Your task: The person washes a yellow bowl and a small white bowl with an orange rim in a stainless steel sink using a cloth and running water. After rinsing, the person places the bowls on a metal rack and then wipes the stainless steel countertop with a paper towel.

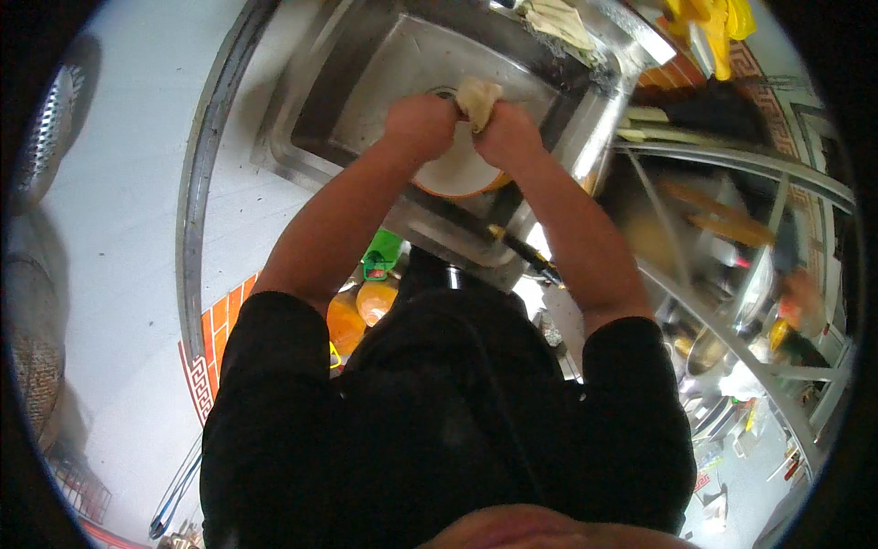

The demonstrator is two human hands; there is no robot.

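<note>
Both my hands are over a stainless-steel sink (384, 82). My left hand (424, 127) and my right hand (509, 137) are closed in fists side by side, gripping a bunched, pale beige cloth (478, 97). A tuft of the cloth sticks up between the fists; the rest is hidden by my fingers. Right under my hands is a round vessel (456, 168) with a white inside and an orange rim. Its far side is covered by my hands. Behind the left fist part of the sink drain (442, 91) shows.
A black handle with yellow bands (525, 252) crosses the sink's near edge. Another cloth (559, 20) lies on the far rim. To the right stands a metal rack (727, 336) with bowls and utensils. Yellow gloves (717, 31) hang at the upper right. Orange round objects (360, 312) sit below, near my body.
</note>
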